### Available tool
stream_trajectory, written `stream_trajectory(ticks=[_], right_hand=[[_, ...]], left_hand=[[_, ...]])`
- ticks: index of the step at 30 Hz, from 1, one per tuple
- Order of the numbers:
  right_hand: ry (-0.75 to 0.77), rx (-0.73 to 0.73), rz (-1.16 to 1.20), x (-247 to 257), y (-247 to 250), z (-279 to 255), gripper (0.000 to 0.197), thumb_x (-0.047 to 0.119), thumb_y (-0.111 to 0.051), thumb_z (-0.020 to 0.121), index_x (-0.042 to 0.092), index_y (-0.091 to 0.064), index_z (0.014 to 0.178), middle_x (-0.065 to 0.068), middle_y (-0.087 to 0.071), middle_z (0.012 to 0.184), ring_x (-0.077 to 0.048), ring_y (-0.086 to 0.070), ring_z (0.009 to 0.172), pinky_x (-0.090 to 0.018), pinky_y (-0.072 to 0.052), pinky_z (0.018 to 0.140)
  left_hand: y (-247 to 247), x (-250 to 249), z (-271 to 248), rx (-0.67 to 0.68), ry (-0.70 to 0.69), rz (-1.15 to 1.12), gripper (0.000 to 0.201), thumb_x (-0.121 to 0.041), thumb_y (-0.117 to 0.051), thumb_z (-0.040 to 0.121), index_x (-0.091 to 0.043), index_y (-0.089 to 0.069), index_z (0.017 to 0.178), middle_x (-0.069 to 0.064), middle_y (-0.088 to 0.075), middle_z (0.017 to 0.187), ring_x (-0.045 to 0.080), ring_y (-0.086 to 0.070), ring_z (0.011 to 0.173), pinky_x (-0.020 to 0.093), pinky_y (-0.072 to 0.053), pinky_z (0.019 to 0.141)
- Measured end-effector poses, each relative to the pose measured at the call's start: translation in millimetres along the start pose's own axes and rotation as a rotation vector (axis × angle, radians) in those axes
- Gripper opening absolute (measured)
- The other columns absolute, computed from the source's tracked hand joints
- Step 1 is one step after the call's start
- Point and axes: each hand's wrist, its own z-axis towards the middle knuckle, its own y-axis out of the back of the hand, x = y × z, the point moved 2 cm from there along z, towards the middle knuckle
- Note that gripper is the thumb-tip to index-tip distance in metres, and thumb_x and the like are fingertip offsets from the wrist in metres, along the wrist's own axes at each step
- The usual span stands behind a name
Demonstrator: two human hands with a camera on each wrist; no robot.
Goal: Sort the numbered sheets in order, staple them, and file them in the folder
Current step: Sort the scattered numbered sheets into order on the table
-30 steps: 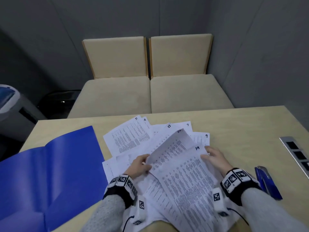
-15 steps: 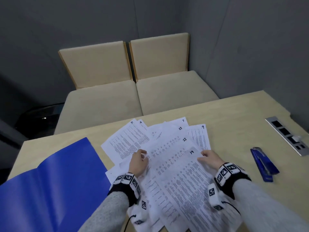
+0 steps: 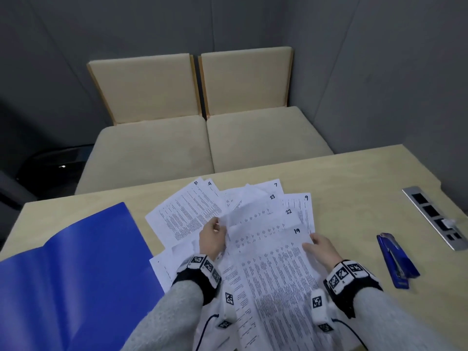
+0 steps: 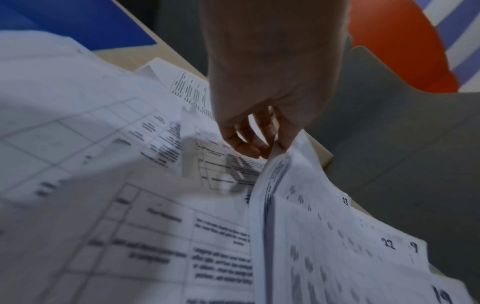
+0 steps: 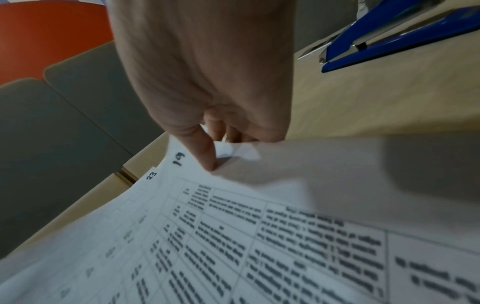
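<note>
Several numbered printed sheets (image 3: 255,224) lie fanned on the table; the numbers 21, 4, 7, 23, 9, 22 and 19 show at their corners. My left hand (image 3: 212,236) pinches the left edge of the raised sheets (image 4: 275,156) between thumb and fingers. My right hand (image 3: 320,245) holds the right edge of the top sheet, number 19 (image 3: 278,269), thumb (image 5: 205,152) on top and fingers curled under. An open blue folder (image 3: 76,269) lies at the left. The blue stapler (image 3: 396,259) lies at the right, apart from both hands.
A metal socket strip (image 3: 435,216) is set into the wooden table (image 3: 354,178) at the far right. Two beige cushioned seats (image 3: 202,138) stand beyond the table's far edge, against grey walls.
The raised sheet 22 has come down flatter onto the pile. Both hands stay on the sheets' edges. The head view has swung, so the stapler and socket strip show more fully.
</note>
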Motion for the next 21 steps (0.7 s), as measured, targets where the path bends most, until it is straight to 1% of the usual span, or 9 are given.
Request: stream_trajectory(ticks=[3, 5, 6, 9, 12, 14, 17, 19, 21], right_hand=[[0.016, -0.054, 0.059, 3.4, 3.9, 0.1, 0.053, -0.008, -0.053, 0.087, 0.006, -0.034, 0.135, -0.013, -0.046, 0.136, -0.021, -0.051, 0.103, -0.021, -0.046, 0.072], [0.018, -0.009, 0.115, 4.2, 5.2, 5.7, 0.069, -0.012, -0.055, 0.085, 0.011, -0.024, 0.143, -0.014, -0.042, 0.140, -0.019, -0.049, 0.101, -0.019, -0.045, 0.072], [0.017, 0.013, 0.108, 4.5, 5.0, 9.0, 0.073, -0.012, -0.056, 0.084, 0.012, -0.023, 0.145, -0.014, -0.040, 0.143, -0.020, -0.049, 0.105, -0.023, -0.047, 0.080], [0.036, 0.052, 0.074, 5.7, 4.8, 17.8, 0.077, -0.011, -0.062, 0.080, 0.009, -0.027, 0.145, -0.012, -0.036, 0.148, -0.026, -0.043, 0.129, -0.036, -0.041, 0.102], [0.032, 0.112, 0.100, 7.8, 10.7, 23.9, 0.080, -0.009, -0.068, 0.076, 0.007, -0.029, 0.144, -0.010, -0.042, 0.144, -0.029, -0.047, 0.127, -0.036, -0.043, 0.099], [0.007, 0.184, 0.075, 6.2, 17.8, 25.6, 0.077, -0.001, -0.076, 0.071, 0.008, -0.039, 0.138, -0.010, -0.053, 0.135, -0.029, -0.055, 0.118, -0.043, -0.044, 0.101], [-0.047, 0.266, 0.057, -3.8, 31.2, 28.5, 0.071, 0.014, -0.082, 0.062, 0.008, -0.053, 0.127, -0.013, -0.064, 0.122, -0.029, -0.062, 0.111, -0.051, -0.045, 0.101], [-0.053, 0.231, 0.035, -7.8, 43.8, 27.8, 0.042, 0.007, -0.073, 0.076, 0.004, -0.060, 0.116, -0.014, -0.070, 0.108, -0.030, -0.067, 0.098, -0.048, -0.051, 0.090], [-0.037, 0.170, -0.001, -15.7, 57.3, 28.7, 0.029, 0.005, -0.066, 0.085, 0.000, -0.061, 0.113, -0.013, -0.071, 0.103, -0.030, -0.068, 0.092, -0.045, -0.053, 0.084]], left_hand=[[-4.3, -0.5, -19.8, 0.091, -0.110, -0.022, 0.021, -0.021, -0.051, 0.096, -0.022, -0.050, 0.075, -0.005, -0.053, 0.064, 0.020, -0.051, 0.058, 0.031, -0.044, 0.057], [-7.9, -4.5, -36.6, 0.232, -0.086, -0.066, 0.021, -0.040, -0.054, 0.093, -0.020, -0.051, 0.099, -0.003, -0.060, 0.085, 0.020, -0.056, 0.060, 0.022, -0.044, 0.055], [-9.6, -2.4, -42.2, 0.296, -0.059, -0.079, 0.040, -0.046, -0.059, 0.089, -0.019, -0.046, 0.115, -0.002, -0.061, 0.102, 0.018, -0.059, 0.060, 0.019, -0.046, 0.052], [-10.7, 4.1, -51.8, 0.383, 0.006, -0.165, 0.054, -0.010, -0.064, 0.087, -0.019, -0.036, 0.133, 0.005, -0.058, 0.123, 0.014, -0.064, 0.062, 0.020, -0.049, 0.049], [-10.6, -4.9, -60.6, 0.427, 0.012, -0.152, 0.045, 0.007, -0.054, 0.086, -0.011, -0.046, 0.127, 0.007, -0.059, 0.123, 0.022, -0.070, 0.078, 0.032, -0.059, 0.064], [-11.8, -11.3, -64.8, 0.470, -0.003, -0.103, 0.036, 0.007, -0.053, 0.086, -0.010, -0.051, 0.118, 0.006, -0.060, 0.116, 0.018, -0.067, 0.078, 0.033, -0.060, 0.070], [-15.9, -20.2, -69.6, 0.574, -0.017, -0.071, 0.033, 0.008, -0.053, 0.085, -0.003, -0.053, 0.117, 0.006, -0.061, 0.109, 0.005, -0.062, 0.068, 0.023, -0.057, 0.063], [-19.5, -22.2, -69.2, 0.550, -0.012, -0.025, 0.030, 0.002, -0.058, 0.085, -0.011, -0.054, 0.111, 0.003, -0.063, 0.100, 0.004, -0.062, 0.068, 0.023, -0.057, 0.064], [-16.9, -18.6, -63.3, 0.378, -0.018, 0.236, 0.028, -0.013, -0.067, 0.082, -0.022, -0.051, 0.103, 0.001, -0.062, 0.101, 0.011, -0.060, 0.079, 0.033, -0.057, 0.078]])
